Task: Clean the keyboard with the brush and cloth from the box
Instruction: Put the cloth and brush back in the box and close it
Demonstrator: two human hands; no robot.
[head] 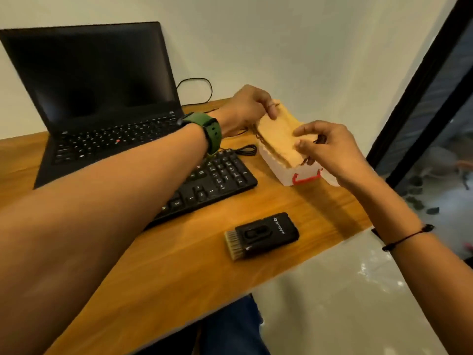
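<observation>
A folded tan cloth (279,131) lies over the top of a white box (284,172) with a red handle at the right end of the desk. My left hand (247,108) pinches the cloth's far end. My right hand (330,147) grips its near end. The black brush (261,235), bristles pointing left, rests on the desk in front of the box, apart from both hands. The black keyboard (215,183) sits left of the box, partly hidden under my left forearm.
An open black laptop (97,98) with a dark screen stands at the back left of the wooden desk (179,265). A black cable (245,151) coils between keyboard and box. The desk's right edge drops to a pale floor; a dark glass door frame is far right.
</observation>
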